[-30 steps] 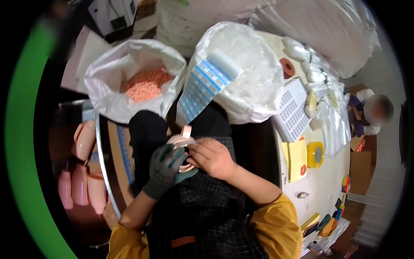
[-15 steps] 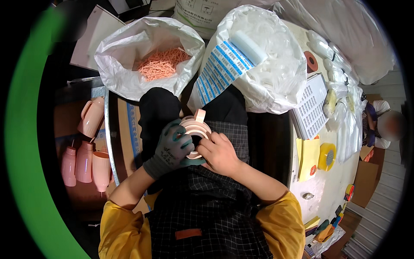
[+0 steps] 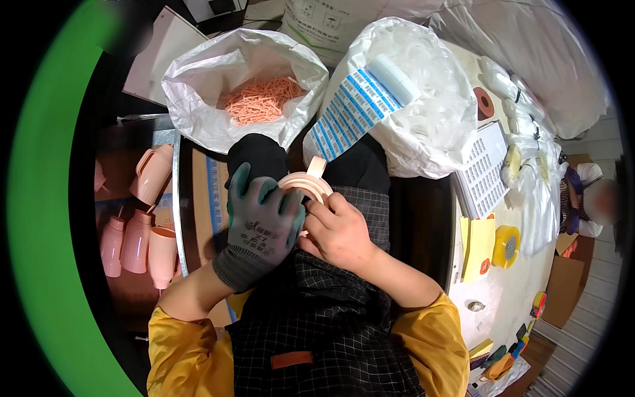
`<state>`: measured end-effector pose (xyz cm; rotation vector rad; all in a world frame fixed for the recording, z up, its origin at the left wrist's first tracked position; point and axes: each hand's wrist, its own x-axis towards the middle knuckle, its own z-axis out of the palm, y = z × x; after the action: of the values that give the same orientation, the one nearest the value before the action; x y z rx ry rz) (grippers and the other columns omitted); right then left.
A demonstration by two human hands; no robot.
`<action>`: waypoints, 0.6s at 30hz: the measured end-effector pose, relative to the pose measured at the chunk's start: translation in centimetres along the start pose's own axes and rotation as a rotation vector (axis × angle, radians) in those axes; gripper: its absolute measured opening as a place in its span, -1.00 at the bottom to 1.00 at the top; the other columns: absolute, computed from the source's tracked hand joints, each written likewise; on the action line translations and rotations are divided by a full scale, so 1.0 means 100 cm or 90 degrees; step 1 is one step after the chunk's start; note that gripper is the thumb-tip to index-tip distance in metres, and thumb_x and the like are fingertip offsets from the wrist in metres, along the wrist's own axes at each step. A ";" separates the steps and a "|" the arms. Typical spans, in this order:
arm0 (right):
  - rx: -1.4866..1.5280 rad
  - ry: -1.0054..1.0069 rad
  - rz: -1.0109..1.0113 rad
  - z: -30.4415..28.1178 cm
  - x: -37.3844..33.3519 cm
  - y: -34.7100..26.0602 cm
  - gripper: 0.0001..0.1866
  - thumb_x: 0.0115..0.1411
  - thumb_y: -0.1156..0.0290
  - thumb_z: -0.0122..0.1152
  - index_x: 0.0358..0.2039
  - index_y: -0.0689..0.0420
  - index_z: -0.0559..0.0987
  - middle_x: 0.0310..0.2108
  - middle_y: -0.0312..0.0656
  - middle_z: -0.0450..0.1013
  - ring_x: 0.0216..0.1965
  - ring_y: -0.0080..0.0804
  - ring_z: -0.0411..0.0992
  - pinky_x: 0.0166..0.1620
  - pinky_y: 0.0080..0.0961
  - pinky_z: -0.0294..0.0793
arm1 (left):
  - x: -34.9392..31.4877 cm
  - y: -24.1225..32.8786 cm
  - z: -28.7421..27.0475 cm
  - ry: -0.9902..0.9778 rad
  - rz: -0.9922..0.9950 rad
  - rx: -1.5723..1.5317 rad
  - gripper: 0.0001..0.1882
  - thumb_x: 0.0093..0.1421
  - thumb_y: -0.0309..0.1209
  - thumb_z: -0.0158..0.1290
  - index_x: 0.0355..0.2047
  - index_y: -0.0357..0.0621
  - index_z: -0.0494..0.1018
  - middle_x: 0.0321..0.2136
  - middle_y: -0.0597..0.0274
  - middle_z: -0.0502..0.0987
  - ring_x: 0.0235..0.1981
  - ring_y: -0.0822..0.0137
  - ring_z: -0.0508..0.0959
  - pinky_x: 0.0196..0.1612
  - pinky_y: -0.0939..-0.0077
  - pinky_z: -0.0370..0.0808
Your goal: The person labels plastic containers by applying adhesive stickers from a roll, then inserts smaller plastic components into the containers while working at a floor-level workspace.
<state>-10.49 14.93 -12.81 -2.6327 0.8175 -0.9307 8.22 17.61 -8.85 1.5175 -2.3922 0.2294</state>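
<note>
Pink ringed piece (image 3: 305, 180) sits over the lap, its handle (image 3: 317, 167) pointing away from the body, long axis hard to call. Bare right hand (image 3: 340, 231) has curled fingers gripping it; gloved left hand (image 3: 261, 221) lies half-open across it, grip unclear.

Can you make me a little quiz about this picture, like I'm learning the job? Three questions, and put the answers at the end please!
1. What is inside the open white bag on the left?
A) pink bottles
B) orange-pink sticks
C) yellow cards

2. True or false: the person's left hand is bare.

3. Fill in the gap: the yellow tape roll lies on the table to the person's ____.

Key:
1. B
2. False: the left hand, at the pale pink round piece, wears a grey-and-green glove; the right hand is bare.
3. right
</note>
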 end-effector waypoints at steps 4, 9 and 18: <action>-0.021 -0.027 -0.003 -0.007 -0.002 -0.001 -0.71 0.02 0.23 0.47 -0.48 0.14 0.55 -0.40 -0.22 0.41 -0.31 -0.25 0.40 -0.24 -0.43 0.56 | 0.029 -0.012 0.002 -0.011 0.024 -0.011 -0.77 0.09 -0.35 0.20 -0.26 -0.14 0.52 -0.24 0.19 0.49 0.00 0.07 0.48 0.29 -0.12 0.34; -0.011 -0.001 0.024 -0.007 -0.005 0.001 -0.63 0.00 0.16 0.52 -0.55 0.12 0.52 -0.45 -0.22 0.40 -0.38 -0.24 0.40 -0.30 -0.41 0.53 | 0.031 -0.015 0.011 -0.108 0.017 -0.079 -0.82 0.10 -0.35 0.20 -0.35 -0.12 0.46 -0.30 0.22 0.48 -0.21 0.14 0.54 -0.07 0.17 0.50; 0.029 0.151 0.034 -0.042 -0.094 0.019 -0.44 -0.16 -0.02 0.68 -0.33 0.09 0.61 -0.25 -0.21 0.52 -0.38 -0.20 0.47 -0.35 -0.35 0.44 | 0.006 -0.014 0.050 0.053 -0.086 -0.676 -0.51 0.09 -0.37 0.37 0.01 -0.17 0.47 -0.06 0.04 0.53 -0.04 0.15 0.58 0.02 0.24 0.52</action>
<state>-19.96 18.61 -15.09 -2.4807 0.9023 -1.2487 8.44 14.97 -13.42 1.0674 -1.7821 -0.8499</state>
